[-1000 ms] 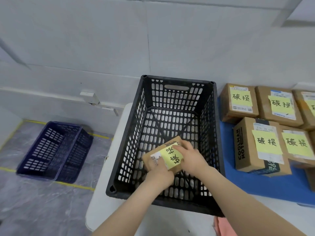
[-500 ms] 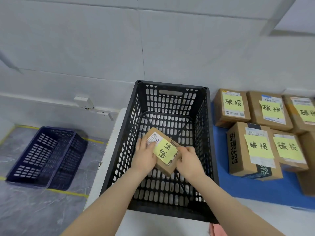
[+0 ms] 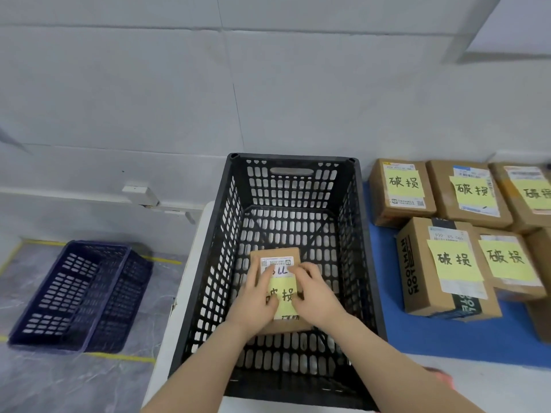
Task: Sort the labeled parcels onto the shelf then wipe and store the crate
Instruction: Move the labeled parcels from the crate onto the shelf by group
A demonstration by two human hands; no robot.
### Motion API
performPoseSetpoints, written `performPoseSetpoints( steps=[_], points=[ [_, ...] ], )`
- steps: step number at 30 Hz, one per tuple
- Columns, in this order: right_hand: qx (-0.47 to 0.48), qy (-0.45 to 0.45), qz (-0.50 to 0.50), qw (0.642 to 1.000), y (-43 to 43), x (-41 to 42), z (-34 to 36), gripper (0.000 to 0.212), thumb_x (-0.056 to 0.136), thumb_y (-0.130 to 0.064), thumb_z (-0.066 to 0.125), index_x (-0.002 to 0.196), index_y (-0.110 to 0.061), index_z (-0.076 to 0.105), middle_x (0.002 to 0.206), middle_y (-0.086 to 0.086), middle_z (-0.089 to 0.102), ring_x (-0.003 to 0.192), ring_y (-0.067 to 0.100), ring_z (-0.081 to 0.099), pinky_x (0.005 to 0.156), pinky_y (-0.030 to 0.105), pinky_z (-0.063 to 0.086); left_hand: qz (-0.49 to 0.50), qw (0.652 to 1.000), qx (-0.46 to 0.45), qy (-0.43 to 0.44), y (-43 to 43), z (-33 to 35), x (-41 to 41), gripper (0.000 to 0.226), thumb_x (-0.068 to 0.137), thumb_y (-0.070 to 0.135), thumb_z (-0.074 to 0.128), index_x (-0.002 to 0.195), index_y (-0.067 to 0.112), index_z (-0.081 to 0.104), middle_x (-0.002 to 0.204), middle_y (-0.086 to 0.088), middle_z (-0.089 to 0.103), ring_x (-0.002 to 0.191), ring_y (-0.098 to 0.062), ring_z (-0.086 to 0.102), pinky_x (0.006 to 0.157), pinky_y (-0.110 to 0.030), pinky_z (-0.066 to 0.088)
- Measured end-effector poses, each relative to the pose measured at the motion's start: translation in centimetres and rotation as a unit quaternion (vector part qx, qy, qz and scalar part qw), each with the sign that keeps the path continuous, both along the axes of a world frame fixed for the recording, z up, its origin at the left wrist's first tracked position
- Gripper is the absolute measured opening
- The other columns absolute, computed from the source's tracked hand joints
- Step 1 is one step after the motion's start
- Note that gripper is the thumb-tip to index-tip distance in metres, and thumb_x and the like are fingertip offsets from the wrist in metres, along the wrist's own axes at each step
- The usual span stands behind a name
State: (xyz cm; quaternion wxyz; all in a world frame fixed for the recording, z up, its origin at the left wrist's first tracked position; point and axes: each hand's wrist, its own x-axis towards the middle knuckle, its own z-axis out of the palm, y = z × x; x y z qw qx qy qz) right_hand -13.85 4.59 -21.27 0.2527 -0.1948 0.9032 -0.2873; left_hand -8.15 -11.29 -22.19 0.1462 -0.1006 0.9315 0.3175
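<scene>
Nearest to me, my left hand point(image 3: 253, 299) and right hand point(image 3: 319, 296) meet inside the black perforated plastic crate point(image 3: 208, 293), and both grasp a small brown cardboard parcel point(image 3: 275, 254). The left hand clasps its left edge and the right hand its right edge. The fingers of both bend over the top face, across a white printed label and a yellow sticky note point(image 3: 284, 295) with handwritten characters. The parcel sits between the hands, low in the crate's near half; I cannot tell whether it touches the crate floor. The crate stands on a white table point(image 3: 182, 308), whose edge shows left of my left hand. Right of my right hand, outside the crate wall, a blue mat point(image 3: 417, 344) carries more yellow-noted parcels. Closest is a tall brown box with black lettering point(image 3: 447, 269), with a lower brown box point(image 3: 507, 263) just beside it and a back row of brown boxes point(image 3: 401, 192) beyond. Far left of my left hand, a dark blue perforated plastic crate point(image 3: 80, 293) lies on the grey floor point(image 3: 44, 383). A pale wall point(image 3: 179, 84) stands farthest off.
</scene>
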Motion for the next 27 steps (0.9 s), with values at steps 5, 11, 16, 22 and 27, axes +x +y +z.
performPoseSetpoints(
  steps=[5, 11, 16, 22, 27],
  points=[
    [-0.03, 0.001, -0.004, 1.0, -1.1, 0.6, -0.1, 0.064, 0.084, -0.01, 0.055, 0.142, -0.018, 0.032, 0.15, -0.009, 0.011, 0.11, 0.016, 0.052, 0.087, 0.031, 0.051, -0.016, 0.999, 0.029, -0.004, -0.4, -0.5, 0.2, 0.073, 0.092, 0.024, 0.05, 0.151, 0.033, 0.007, 0.151, 0.019, -0.03, 0.09, -0.004, 0.056, 0.066, -0.019, 0.05],
    [-0.052, 0.014, -0.045, 0.998, -1.4, 1.3, 0.8, 0.064, 0.085, -0.019, 0.054, 0.145, -0.023, 0.031, 0.148, -0.012, 0.013, 0.12, 0.02, 0.041, 0.103, 0.032, 0.041, -0.031, 0.996, -0.079, 0.021, -0.4, 1.0, -0.8, 0.067, 0.089, 0.035, 0.043, 0.148, 0.029, 0.013, 0.155, 0.014, -0.013, 0.08, -0.012, 0.056, 0.057, -0.02, 0.047],
    [-0.111, 0.092, -0.083, 0.986, -1.1, 0.6, 4.7, 0.06, 0.084, -0.029, 0.054, 0.141, -0.026, 0.036, 0.146, -0.014, 0.018, 0.126, 0.016, 0.035, 0.106, 0.024, 0.029, -0.051, 0.979, -0.158, 0.12, -0.6, 5.8, -2.4, 0.068, 0.079, 0.046, 0.029, 0.145, 0.029, 0.025, 0.159, 0.009, 0.006, 0.081, -0.013, 0.058, 0.054, -0.026, 0.048],
    [-0.193, 0.152, -0.123, 0.962, 1.9, -0.2, 12.1, 0.055, 0.085, -0.025, 0.056, 0.138, -0.03, 0.04, 0.145, -0.02, 0.02, 0.125, 0.01, 0.031, 0.101, 0.016, 0.023, -0.1, 0.949, -0.218, 0.207, 1.6, 14.0, -3.6, 0.074, 0.076, 0.055, 0.02, 0.147, 0.034, 0.023, 0.157, 0.013, 0.007, 0.104, -0.014, 0.051, 0.058, -0.025, 0.048],
    [-0.247, 0.187, -0.163, 0.937, 7.0, -0.5, 16.8, 0.055, 0.086, -0.025, 0.055, 0.138, -0.032, 0.039, 0.145, -0.024, 0.018, 0.128, 0.006, 0.027, 0.103, 0.014, 0.024, -0.122, 0.931, -0.221, 0.264, 6.9, 19.9, -5.3, 0.073, 0.076, 0.052, 0.022, 0.146, 0.033, 0.028, 0.157, 0.015, 0.009, 0.107, -0.016, 0.051, 0.058, -0.025, 0.043]
  ],
)
